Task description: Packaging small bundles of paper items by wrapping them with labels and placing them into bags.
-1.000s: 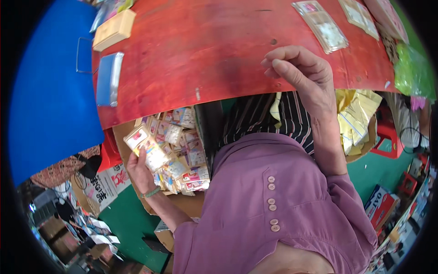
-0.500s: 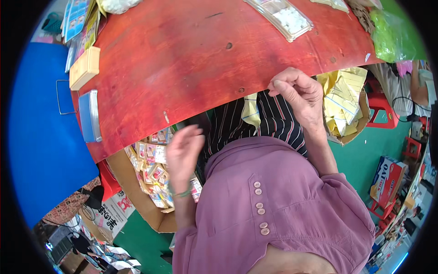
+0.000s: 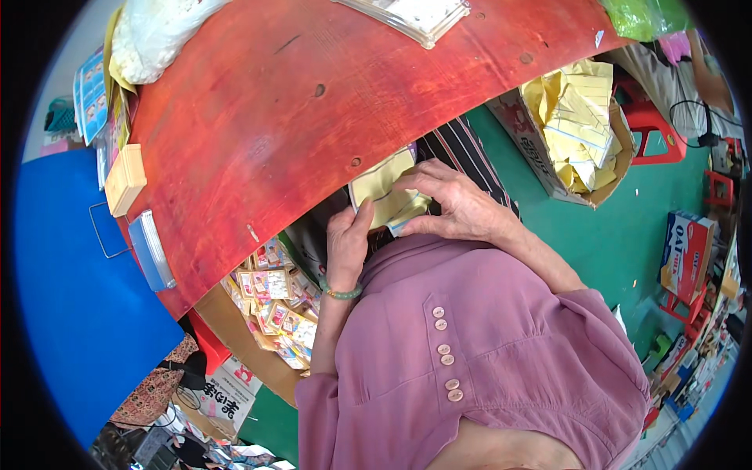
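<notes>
The red counter [image 3: 258, 125], worn and marked with dark spots, fills the upper middle of the frame. At its upper left sits a whitish plastic bag [image 3: 160, 35]; a clear tray [image 3: 427, 35] is cut by the top edge. A blue panel [image 3: 86, 290] occupies the left. On the green floor [image 3: 580, 258], at the upper right, a carton [image 3: 529, 153] holds crumpled yellow papers [image 3: 576, 117], near a red stool [image 3: 658, 137].

The yellow sheet [image 3: 380, 184] is at the centre, just below the counter's edge. The left hand [image 3: 345, 243] has its fingers clamped on it (the thumb lies on top). The right hand [image 3: 462, 207] touches it, thumb and forefinger apart; whether they pinch it, I cannot tell.
</notes>
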`<state>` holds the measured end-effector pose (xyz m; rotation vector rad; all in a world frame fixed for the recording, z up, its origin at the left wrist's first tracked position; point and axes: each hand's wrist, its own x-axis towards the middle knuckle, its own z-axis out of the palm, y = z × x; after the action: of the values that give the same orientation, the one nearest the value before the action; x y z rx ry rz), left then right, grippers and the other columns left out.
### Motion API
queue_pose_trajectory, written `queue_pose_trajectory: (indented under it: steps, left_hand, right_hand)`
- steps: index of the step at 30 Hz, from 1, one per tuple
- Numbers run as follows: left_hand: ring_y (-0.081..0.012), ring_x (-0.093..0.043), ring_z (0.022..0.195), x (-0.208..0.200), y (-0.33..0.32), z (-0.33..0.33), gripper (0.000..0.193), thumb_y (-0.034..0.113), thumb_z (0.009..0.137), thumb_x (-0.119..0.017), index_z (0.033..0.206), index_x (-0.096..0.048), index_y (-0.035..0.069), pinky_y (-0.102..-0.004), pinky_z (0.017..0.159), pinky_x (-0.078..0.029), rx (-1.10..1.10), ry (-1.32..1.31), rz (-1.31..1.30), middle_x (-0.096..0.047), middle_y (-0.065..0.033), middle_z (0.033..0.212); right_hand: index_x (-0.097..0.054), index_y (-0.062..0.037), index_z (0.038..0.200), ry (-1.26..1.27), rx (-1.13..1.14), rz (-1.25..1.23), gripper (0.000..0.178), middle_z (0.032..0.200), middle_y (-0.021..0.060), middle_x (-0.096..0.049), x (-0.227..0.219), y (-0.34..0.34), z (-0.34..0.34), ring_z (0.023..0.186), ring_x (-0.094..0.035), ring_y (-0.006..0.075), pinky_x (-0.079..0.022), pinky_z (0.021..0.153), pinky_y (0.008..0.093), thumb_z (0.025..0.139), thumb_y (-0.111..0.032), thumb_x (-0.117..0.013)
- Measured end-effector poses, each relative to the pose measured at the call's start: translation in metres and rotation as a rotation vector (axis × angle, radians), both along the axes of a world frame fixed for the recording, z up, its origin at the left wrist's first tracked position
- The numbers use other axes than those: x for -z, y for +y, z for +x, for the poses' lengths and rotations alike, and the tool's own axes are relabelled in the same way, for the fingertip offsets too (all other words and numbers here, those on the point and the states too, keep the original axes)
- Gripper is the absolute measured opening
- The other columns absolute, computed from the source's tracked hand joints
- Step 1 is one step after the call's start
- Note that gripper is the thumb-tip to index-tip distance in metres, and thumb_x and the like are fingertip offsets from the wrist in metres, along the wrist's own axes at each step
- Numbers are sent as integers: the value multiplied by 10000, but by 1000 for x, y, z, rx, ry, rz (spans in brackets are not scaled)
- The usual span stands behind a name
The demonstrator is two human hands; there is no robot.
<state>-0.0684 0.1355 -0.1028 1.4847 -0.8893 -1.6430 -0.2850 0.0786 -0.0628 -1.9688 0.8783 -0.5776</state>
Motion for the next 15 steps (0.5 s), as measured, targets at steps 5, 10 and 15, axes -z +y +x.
queue_pose_trajectory:
  steps: [5,10,15]
  left_hand:
    - [-95,-606,764,18,49,20,308,243,990,-514,1004,-643,-36,-240,677,-492,29,-40,184,-657,-60,911]
    - [-46,-341,537,6,59,17,328,277,941,-609,687,-601,70,-221,505,-250,-110,-22,250,-490,54,605]
    - [-48,-382,536,8,58,22,304,259,929,-629,686,-583,83,-215,516,-304,-130,12,244,-518,39,627]
  right_hand:
    - [-565,-30,1185,75,-173,62,591,1147,153,-590,21,9,13,1060,-545,346,-438,906,428,746,-372,-765]
    - [-647,-39,1010,99,-317,92,344,1160,138,-578,35,16,17,1061,-547,343,-445,936,433,812,-315,-702]
    - [-645,-36,881,113,-308,50,178,1053,119,-617,34,17,22,1032,-561,335,-472,887,417,807,-194,-682]
